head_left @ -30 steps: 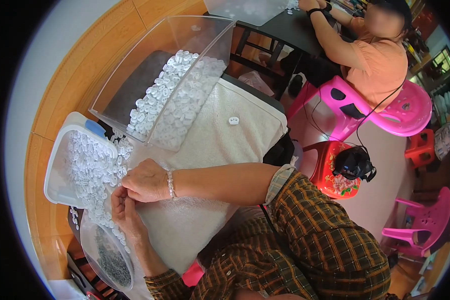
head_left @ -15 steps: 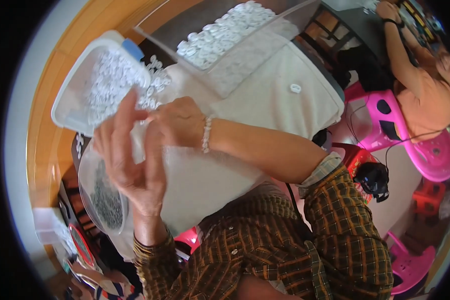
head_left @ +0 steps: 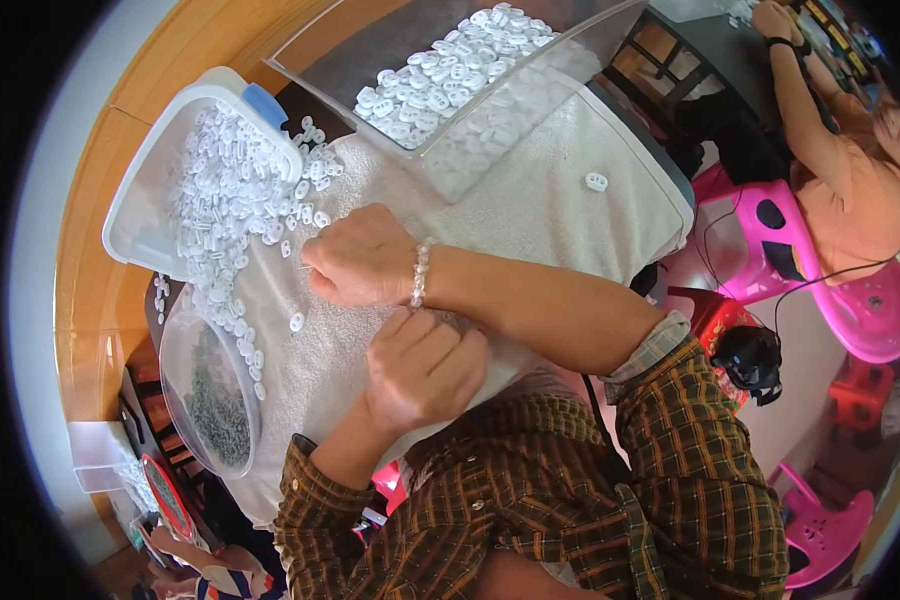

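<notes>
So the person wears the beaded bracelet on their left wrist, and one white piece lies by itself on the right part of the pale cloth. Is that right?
Not quite: the head view shows the beaded bracelet on the wrist of the right hand, not the left. One white piece does lie by itself on the right part of the pale cloth.

Fisheye head cam, nr, facing dn at hands (head_left: 428, 368).

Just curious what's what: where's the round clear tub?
In the head view, the tub is on the left, below the white-rimmed bin, with white pieces along its right edge.
</notes>
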Demonstrator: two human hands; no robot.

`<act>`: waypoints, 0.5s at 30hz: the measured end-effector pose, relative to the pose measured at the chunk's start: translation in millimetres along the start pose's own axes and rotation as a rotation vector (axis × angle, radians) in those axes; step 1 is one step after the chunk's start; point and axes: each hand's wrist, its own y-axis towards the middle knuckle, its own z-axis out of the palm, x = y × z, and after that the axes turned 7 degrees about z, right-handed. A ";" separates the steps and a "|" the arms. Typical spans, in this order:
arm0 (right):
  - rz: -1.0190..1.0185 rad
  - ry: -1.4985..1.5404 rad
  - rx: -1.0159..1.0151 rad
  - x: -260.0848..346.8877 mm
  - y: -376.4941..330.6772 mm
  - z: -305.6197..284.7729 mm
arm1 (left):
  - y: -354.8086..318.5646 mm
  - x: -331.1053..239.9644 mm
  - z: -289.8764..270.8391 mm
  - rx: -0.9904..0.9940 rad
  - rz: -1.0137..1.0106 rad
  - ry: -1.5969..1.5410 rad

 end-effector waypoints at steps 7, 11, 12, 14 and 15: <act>-0.038 -0.013 -0.035 -8.3 0.1 0.9 | -6.1 7.6 4.1 0.053 -0.032 -0.108; -0.039 -0.037 -0.036 -9.0 2.1 2.6 | -6.3 11.2 0.9 0.052 -0.044 -0.134; -0.043 -0.042 -0.034 -9.4 3.4 0.6 | -5.9 12.4 1.5 0.033 -0.035 -0.128; -0.039 -0.045 -0.027 -9.9 3.2 -0.6 | -5.9 11.8 0.2 0.043 -0.045 -0.141; -0.047 -0.042 -0.029 -10.4 3.7 0.3 | -6.5 12.3 -0.2 0.054 -0.050 -0.141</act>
